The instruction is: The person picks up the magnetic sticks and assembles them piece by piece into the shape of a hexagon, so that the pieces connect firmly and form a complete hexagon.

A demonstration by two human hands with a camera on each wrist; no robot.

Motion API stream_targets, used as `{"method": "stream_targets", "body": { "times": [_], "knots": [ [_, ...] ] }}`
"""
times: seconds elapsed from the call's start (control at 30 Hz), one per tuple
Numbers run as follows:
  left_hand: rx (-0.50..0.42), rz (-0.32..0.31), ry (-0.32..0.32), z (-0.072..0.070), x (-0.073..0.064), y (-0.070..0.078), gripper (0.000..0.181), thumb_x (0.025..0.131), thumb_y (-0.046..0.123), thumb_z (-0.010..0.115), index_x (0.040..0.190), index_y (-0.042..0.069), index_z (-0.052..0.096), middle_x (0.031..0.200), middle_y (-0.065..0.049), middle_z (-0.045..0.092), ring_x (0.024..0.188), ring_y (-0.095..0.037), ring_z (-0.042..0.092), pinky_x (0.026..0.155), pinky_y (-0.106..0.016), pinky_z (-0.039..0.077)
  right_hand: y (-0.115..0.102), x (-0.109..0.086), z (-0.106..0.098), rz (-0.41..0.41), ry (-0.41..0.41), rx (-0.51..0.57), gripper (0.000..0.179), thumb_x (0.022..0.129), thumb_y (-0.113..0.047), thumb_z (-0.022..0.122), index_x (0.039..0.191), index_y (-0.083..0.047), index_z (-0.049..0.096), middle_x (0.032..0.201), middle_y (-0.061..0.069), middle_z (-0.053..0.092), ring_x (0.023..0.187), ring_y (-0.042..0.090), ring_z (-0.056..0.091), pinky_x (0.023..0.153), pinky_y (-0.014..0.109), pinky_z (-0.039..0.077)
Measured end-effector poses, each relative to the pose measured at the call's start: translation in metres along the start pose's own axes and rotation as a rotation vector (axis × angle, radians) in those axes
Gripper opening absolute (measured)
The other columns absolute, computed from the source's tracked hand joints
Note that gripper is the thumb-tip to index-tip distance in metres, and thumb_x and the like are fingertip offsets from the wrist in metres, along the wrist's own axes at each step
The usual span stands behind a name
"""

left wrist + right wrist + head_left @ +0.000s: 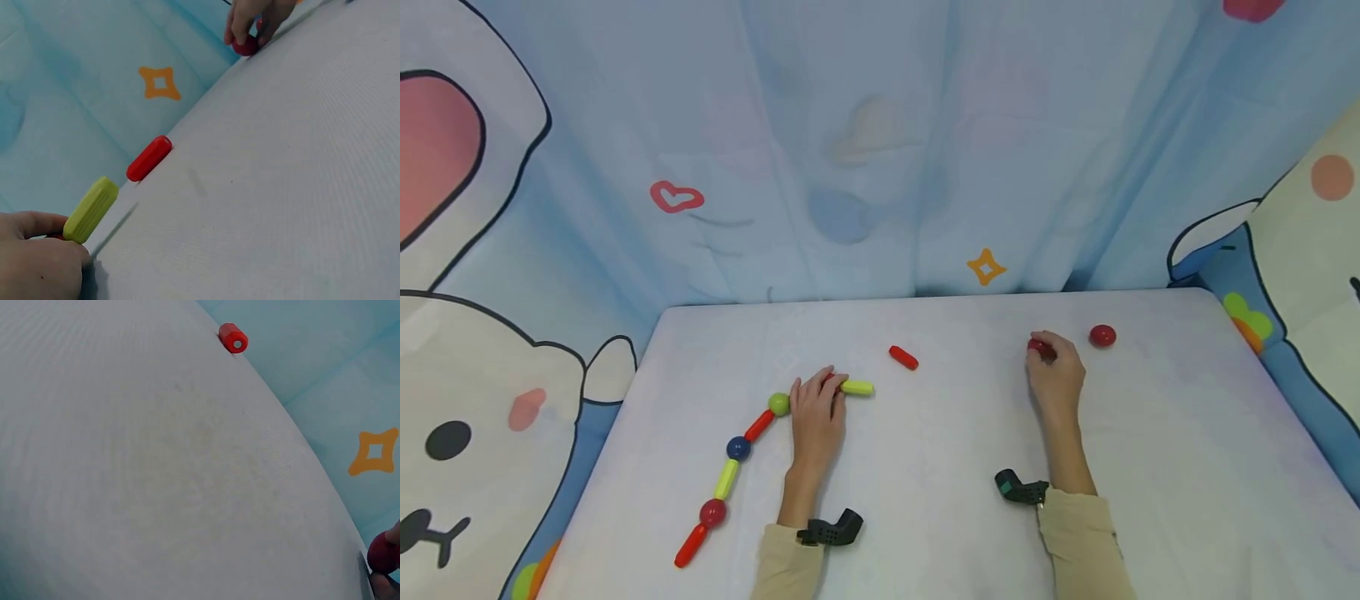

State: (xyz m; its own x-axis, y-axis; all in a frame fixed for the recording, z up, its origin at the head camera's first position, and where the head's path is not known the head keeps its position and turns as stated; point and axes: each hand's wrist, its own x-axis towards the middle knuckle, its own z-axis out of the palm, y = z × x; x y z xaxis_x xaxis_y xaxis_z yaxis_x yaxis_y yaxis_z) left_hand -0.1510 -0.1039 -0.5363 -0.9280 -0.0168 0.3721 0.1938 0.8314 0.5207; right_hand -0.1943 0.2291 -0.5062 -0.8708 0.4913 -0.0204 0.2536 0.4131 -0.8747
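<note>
My left hand (817, 423) lies over the upper end of a chain of coloured rods and balls, pinching a mostly hidden red piece (55, 236). A yellow-green rod (857, 387) sticks out to the right of those fingers. On the other side, a green ball (778, 404), red rod (760, 426), blue ball (738, 448), another yellow-green rod (726, 480), red ball (712, 512) and end red rod (691, 546) run down to the lower left. At the table's far right, my right hand (1057, 377) pinches a red ball (382, 553) close to the surface.
A loose red rod (903, 357), its end showing a small silvery disc in the right wrist view, lies between the hands. Another red ball (1102, 336) rests right of my right hand. A patterned blue curtain (880, 167) hangs behind the white table (940, 500).
</note>
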Motion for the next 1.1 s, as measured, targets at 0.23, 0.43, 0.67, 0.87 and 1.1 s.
{"method": "stream_targets", "body": {
  "times": [0.23, 0.43, 0.67, 0.87, 1.1],
  "knots": [
    [-0.014, 0.013, -0.045, 0.002, 0.008, 0.002, 0.026, 0.096, 0.013, 0.059, 0.120, 0.018, 0.065, 0.135, -0.005, 0.058, 0.130, -0.023, 0.050, 0.119, -0.054, 0.021, -0.013, -0.008, 0.016, -0.049, -0.099, 0.138, 0.034, 0.096, -0.026, 0.058, 0.127, -0.015, 0.061, 0.136, 0.005, 0.058, 0.117, 0.022, 0.060, 0.100, 0.027, 0.050],
    [-0.007, 0.066, -0.055, 0.004, 0.017, 0.000, 0.027, 0.095, 0.013, 0.060, 0.121, 0.017, 0.065, 0.134, -0.006, 0.059, 0.130, -0.024, 0.051, 0.118, -0.055, 0.023, -0.035, -0.037, 0.050, -0.192, -0.394, 0.241, 0.033, 0.096, -0.026, 0.061, 0.127, -0.014, 0.060, 0.130, 0.007, 0.060, 0.113, 0.020, 0.063, 0.088, 0.012, 0.050],
    [0.012, 0.132, -0.080, 0.006, 0.017, 0.000, 0.028, 0.094, 0.014, 0.062, 0.122, 0.018, 0.065, 0.136, -0.005, 0.059, 0.129, -0.022, 0.053, 0.116, -0.052, 0.029, -0.039, -0.061, 0.079, -0.109, -0.605, 0.317, 0.032, 0.096, -0.022, 0.058, 0.128, -0.019, 0.059, 0.136, 0.005, 0.054, 0.122, 0.025, 0.060, 0.101, 0.034, 0.050],
    [0.033, 0.142, -0.075, 0.005, 0.017, 0.002, 0.031, 0.093, 0.018, 0.065, 0.123, 0.019, 0.065, 0.137, -0.005, 0.058, 0.130, -0.022, 0.052, 0.114, -0.050, 0.032, -0.039, -0.067, 0.087, -0.065, -0.651, 0.292, 0.034, 0.095, -0.015, 0.055, 0.129, -0.014, 0.060, 0.144, 0.008, 0.049, 0.129, 0.026, 0.052, 0.103, 0.039, 0.049],
    [0.057, 0.136, -0.098, 0.005, 0.016, 0.002, 0.032, 0.093, 0.024, 0.065, 0.125, 0.021, 0.064, 0.138, -0.003, 0.058, 0.130, -0.021, 0.051, 0.114, -0.050, 0.033, -0.037, -0.069, 0.092, 0.011, -0.706, 0.382, 0.037, 0.095, -0.011, 0.053, 0.132, -0.006, 0.057, 0.147, 0.013, 0.043, 0.124, 0.028, 0.056, 0.094, 0.030, 0.054]
  ]
}}
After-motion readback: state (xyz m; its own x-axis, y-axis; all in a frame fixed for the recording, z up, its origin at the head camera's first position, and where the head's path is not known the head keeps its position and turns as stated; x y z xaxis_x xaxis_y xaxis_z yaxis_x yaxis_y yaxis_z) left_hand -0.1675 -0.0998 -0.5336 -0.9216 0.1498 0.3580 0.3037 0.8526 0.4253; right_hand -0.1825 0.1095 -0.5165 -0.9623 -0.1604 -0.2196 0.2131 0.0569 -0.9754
